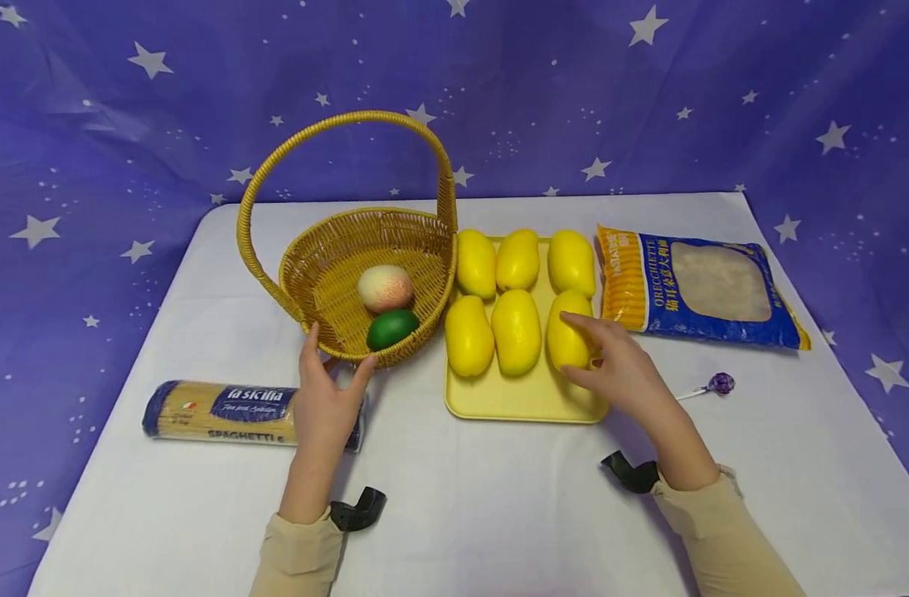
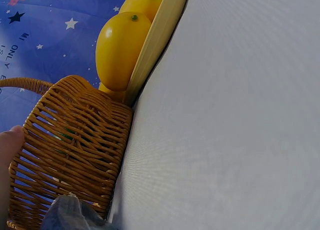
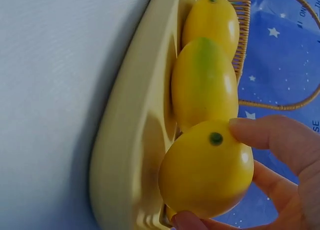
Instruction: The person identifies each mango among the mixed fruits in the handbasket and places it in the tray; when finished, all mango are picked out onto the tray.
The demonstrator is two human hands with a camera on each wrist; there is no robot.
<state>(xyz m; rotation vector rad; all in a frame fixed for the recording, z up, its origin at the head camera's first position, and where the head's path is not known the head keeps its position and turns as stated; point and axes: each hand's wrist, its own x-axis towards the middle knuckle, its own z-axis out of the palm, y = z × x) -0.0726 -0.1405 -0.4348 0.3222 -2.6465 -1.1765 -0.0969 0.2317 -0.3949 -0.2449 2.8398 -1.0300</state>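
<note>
My right hand (image 1: 622, 365) pinches the front right yellow mango (image 1: 566, 327) between thumb and fingers, over the pale yellow tray (image 1: 525, 406). In the right wrist view this mango (image 3: 207, 175) has its green stem spot facing the camera. Several other mangoes (image 1: 517, 332) lie in two rows on the tray. At the front of a wicker basket (image 1: 328, 228), my left hand (image 1: 328, 406) touches the rim with spread fingers. The left wrist view shows a fingertip (image 2: 16, 137) at the basket's rim. Inside the basket are a peach (image 1: 385, 286) and a dark green oval fruit (image 1: 392, 329).
A spaghetti pack (image 1: 223, 412) lies at the left, partly behind my left hand. Right of the tray is a blue and orange orecchiette bag (image 1: 704, 286). A purple lollipop (image 1: 719, 384) lies near my right wrist. The basket's tall handle (image 1: 350, 120) arches up beside the tray.
</note>
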